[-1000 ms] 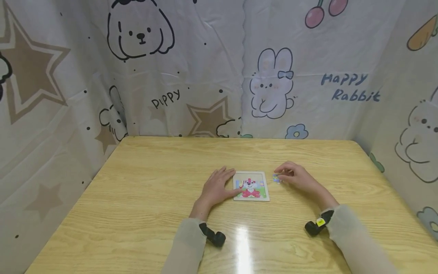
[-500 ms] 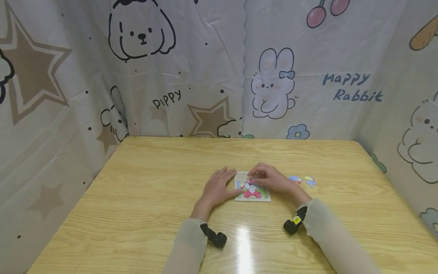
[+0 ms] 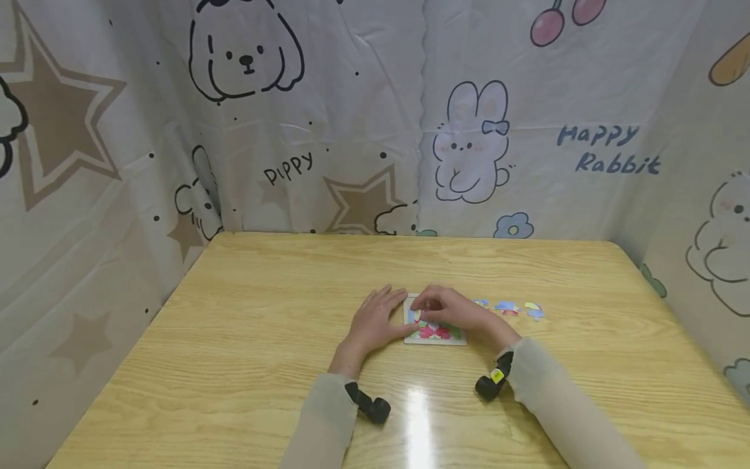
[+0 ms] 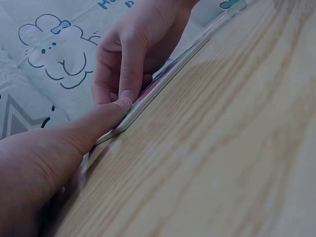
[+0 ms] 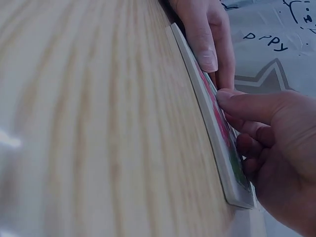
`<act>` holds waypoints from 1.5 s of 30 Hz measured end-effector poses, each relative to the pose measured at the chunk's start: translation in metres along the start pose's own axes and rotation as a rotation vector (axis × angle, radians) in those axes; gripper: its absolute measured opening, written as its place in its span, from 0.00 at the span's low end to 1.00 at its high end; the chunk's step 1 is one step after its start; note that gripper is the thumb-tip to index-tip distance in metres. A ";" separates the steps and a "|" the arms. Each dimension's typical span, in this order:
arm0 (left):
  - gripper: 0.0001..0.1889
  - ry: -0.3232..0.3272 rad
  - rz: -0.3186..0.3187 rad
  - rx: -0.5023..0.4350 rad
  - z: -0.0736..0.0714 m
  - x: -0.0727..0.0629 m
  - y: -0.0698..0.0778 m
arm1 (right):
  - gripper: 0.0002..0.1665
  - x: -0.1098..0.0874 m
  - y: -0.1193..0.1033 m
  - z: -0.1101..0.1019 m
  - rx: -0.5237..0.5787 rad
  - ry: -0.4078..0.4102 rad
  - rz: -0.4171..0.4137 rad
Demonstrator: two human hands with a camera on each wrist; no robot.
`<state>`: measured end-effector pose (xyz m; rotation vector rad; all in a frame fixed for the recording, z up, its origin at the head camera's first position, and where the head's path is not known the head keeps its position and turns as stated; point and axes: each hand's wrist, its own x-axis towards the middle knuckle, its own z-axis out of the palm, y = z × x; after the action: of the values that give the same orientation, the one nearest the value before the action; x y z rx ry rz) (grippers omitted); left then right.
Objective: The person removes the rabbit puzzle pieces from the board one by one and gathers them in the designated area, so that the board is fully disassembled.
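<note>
A small square jigsaw puzzle (image 3: 435, 333) in a pale frame lies flat on the table, showing a pink cartoon animal on green. My left hand (image 3: 374, 319) rests along its left side, fingers straight at the upper left corner and thumb (image 4: 101, 118) on the lower left edge. Over the upper part of the puzzle, my right hand (image 3: 451, 308) has thumb and fingers curled in a pinch at a puzzle piece, which the fingers mostly hide. In the right wrist view, the right thumb (image 5: 252, 105) touches down close to the picture surface.
Right of the puzzle lie three loose pieces in a row: one partly behind the right hand (image 3: 480, 303), a blue-and-red piece (image 3: 506, 308) and a yellow-and-blue piece (image 3: 534, 311). The wooden table (image 3: 281, 293) meets a printed curtain (image 3: 363, 117) behind.
My right hand has moved left from the loose pieces onto the puzzle, then slightly further left and down. Loose pieces it covered now show. My left hand has stayed in place.
</note>
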<state>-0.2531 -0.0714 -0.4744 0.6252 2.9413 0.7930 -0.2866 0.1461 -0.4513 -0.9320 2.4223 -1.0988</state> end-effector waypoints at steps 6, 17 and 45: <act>0.41 -0.003 -0.008 0.004 -0.001 0.000 0.001 | 0.13 0.002 -0.006 0.000 0.001 -0.034 0.039; 0.41 -0.003 -0.012 0.003 -0.001 0.003 0.003 | 0.13 0.002 -0.005 -0.001 0.035 -0.023 0.062; 0.42 -0.004 -0.020 -0.010 -0.001 0.001 0.002 | 0.10 -0.014 -0.004 0.005 -0.024 0.189 -0.061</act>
<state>-0.2531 -0.0699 -0.4726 0.5953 2.9328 0.8036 -0.2719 0.1503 -0.4511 -0.9549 2.5779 -1.2329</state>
